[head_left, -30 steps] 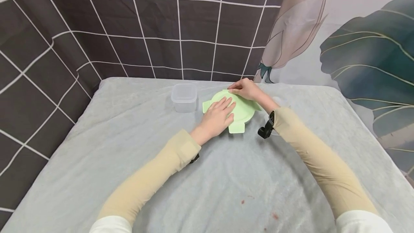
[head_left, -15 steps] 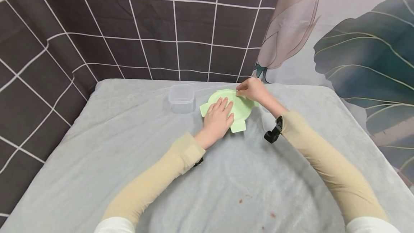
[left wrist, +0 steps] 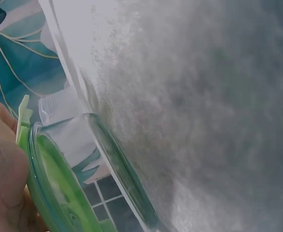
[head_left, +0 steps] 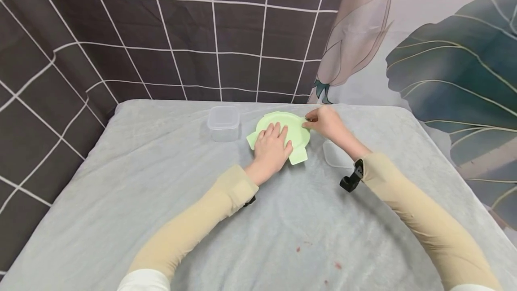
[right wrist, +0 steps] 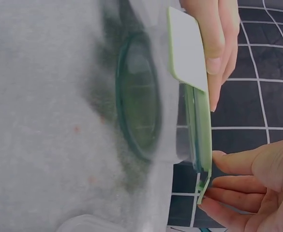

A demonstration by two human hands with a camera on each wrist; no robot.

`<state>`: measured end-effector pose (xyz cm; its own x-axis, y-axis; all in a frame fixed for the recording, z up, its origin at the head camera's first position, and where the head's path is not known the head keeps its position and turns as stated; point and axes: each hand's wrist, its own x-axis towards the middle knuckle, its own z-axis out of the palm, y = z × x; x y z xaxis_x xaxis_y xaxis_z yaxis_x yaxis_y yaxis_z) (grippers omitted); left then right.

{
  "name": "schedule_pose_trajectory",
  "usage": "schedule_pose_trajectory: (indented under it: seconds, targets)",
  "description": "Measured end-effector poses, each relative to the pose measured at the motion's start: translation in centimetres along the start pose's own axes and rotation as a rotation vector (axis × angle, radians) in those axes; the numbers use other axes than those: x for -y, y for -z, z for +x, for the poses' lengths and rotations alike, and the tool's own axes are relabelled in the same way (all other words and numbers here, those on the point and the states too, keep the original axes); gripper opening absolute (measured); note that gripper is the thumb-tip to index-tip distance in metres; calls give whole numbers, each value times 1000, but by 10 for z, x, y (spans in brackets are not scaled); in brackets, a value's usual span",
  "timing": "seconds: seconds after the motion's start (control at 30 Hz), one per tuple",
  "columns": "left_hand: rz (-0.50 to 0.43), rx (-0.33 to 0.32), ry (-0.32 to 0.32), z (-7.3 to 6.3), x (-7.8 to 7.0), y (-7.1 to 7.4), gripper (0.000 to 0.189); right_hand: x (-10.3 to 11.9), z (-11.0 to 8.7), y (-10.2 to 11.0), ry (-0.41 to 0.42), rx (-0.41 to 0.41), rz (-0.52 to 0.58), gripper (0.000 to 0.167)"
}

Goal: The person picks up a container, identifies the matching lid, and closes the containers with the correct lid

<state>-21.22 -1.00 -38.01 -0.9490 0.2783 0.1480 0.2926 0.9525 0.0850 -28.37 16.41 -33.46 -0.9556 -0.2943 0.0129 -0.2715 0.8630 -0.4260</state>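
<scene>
A round glass container (right wrist: pixel 139 96) with a light green lid (head_left: pixel 298 130) stands near the back of the table. My left hand (head_left: pixel 270 149) rests on top of the lid with its fingers straight. At the lid's right edge my right hand (head_left: pixel 326 124) pinches a side flap (right wrist: pixel 203 189), thumb above and fingers below in the right wrist view. Two other flaps stick outward, the left flap (head_left: pixel 251 140) and the front flap (head_left: pixel 298 156). In the head view the glass body is hidden beneath the lid; both wrist views show it.
A clear square plastic box (head_left: pixel 224 123) with a lid stands left of the container. Partly under the right forearm lies another clear plastic piece (head_left: pixel 336 155). Grey cloth (head_left: pixel 226 232) covers the table, and a dark checked curtain (head_left: pixel 238 26) hangs behind it.
My right hand has moved from the lid's back edge to its right side, onto a flap there. The lid has turned slightly counterclockwise beneath my left hand, which stays on top.
</scene>
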Motion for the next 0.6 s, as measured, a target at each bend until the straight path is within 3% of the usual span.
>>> schedule_pose_trajectory:
  seconds: [0.23,0.6]
  targets:
    - [19,-44,-36,4,4,0,53,-1,-4,-2,4,-3,-34,37]
    - [-157,61,-160,10,24,0,60,0,-1,-4,-75,103,33,34]
